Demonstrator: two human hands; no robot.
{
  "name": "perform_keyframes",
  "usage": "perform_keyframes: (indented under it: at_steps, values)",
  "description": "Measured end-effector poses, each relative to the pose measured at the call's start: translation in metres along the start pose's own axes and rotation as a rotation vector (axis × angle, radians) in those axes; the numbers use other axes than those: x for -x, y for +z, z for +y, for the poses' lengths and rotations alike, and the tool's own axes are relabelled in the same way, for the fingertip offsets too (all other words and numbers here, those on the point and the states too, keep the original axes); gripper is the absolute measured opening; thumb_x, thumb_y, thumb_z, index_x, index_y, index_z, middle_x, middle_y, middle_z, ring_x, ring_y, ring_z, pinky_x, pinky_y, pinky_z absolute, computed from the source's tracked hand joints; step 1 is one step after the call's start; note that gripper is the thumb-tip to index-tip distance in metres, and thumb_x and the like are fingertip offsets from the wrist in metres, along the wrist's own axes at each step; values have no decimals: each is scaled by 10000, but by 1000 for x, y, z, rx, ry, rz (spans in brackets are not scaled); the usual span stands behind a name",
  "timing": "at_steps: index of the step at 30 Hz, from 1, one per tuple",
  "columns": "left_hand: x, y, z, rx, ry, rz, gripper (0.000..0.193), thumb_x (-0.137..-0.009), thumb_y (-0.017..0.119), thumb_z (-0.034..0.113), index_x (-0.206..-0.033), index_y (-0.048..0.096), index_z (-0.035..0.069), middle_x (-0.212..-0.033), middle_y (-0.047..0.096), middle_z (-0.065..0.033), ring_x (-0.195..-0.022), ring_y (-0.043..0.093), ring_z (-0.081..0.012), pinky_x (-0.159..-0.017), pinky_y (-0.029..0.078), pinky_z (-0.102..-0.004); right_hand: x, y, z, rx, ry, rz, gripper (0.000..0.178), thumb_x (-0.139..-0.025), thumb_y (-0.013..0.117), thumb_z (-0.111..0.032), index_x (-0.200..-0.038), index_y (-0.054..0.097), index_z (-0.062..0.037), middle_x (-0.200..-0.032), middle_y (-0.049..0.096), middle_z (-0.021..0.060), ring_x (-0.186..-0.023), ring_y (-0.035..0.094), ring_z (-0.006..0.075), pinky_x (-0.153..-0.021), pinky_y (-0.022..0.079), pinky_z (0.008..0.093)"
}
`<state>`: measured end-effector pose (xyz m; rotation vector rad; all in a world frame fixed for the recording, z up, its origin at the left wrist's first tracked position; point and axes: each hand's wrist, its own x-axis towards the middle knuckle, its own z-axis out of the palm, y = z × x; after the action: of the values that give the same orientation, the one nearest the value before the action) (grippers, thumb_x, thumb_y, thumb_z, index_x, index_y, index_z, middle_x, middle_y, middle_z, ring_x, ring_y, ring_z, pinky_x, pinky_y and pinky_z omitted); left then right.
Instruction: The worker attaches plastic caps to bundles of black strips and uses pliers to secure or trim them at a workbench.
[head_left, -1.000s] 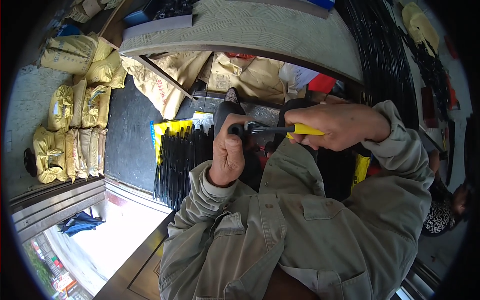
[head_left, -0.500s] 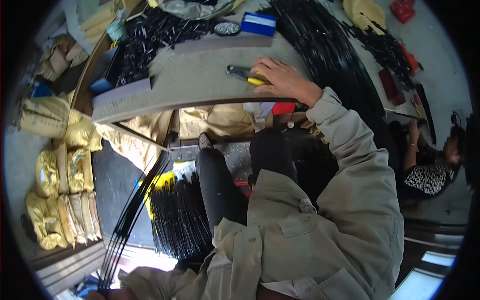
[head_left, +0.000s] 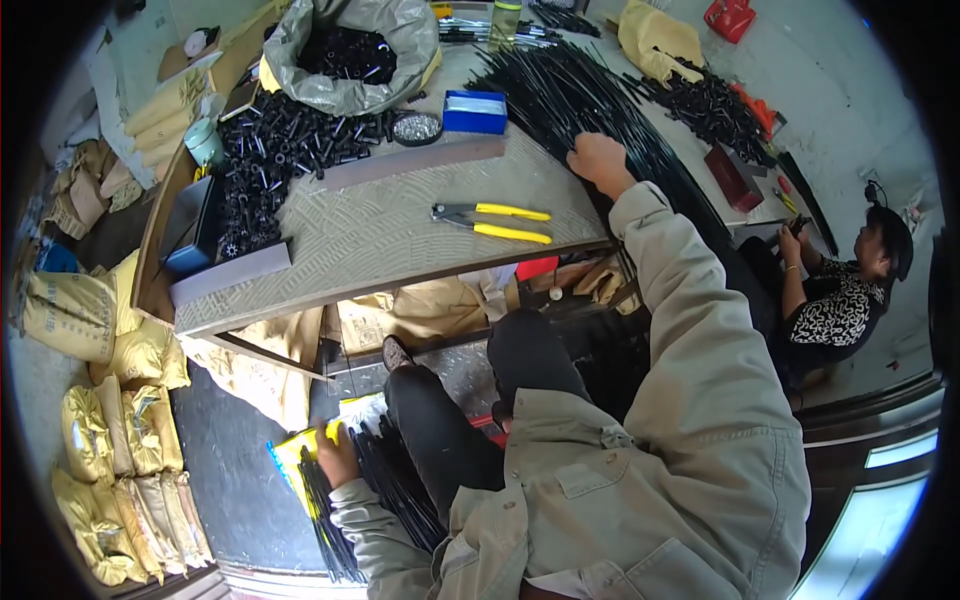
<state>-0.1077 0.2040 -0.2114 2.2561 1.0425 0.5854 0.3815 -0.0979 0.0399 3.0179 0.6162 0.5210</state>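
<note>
We judge this step as rod collection; our right hand [head_left: 600, 163] curls at black rods [head_left: 558, 98] on the tabletop [head_left: 370, 225]; our left hand [head_left: 338, 456] meets the lower bundle [head_left: 326, 522]; we cannot tell either grip; next likely calls for separating rods.

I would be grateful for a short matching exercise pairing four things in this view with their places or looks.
Things:
1. Pincers
2. Right hand
3. Left hand
4. Grey plastic bag

Places or looks:
A. At the lower black rods, below the level of the worktop
B. Open at the top, with small black parts inside
C. Lying on the worktop, with yellow handles
D. At the long black rods on the worktop

Pairs: 1-C; 2-D; 3-A; 4-B
</note>
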Motion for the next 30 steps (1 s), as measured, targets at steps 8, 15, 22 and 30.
perform_keyframes:
  at_steps: [8,15,22,30]
  values:
    - [-15,16,220,354,734,-298,246,-747,601,68,-977,577,-13,-920,589,-181,-865,564,-341,-770,442,-383,-11,13,16,-199,133,132,262,-796,511,-236,-715,571,6,-797,605,208,-743,590,355,-652,473,439]
    - [-43,61,380,390,1151,-396,368,-768,569,83,-1119,511,-11,-1094,531,-184,-1022,505,-334,-855,408,-385,-27,-8,26,-449,133,-128,317,-796,537,-267,-708,571,35,-729,599,215,-737,596,352,-661,475,421]
    - [-62,131,435,68,1117,-242,513,-801,504,152,-1213,344,-108,-1234,411,-261,-1192,366,-360,-986,287,-416,-12,7,9,-351,5,-108,383,-748,565,-335,-729,588,47,-707,611,194,-723,606,332,-651,483,400]
    - [-68,156,470,135,1022,-130,668,-842,492,351,-1279,255,-96,-1316,305,-266,-1253,262,-376,-1019,220,-438,-33,-31,31,-377,83,-16,237,-759,523,-201,-822,617,6,-816,620,206,-813,602,336,-708,476,417]
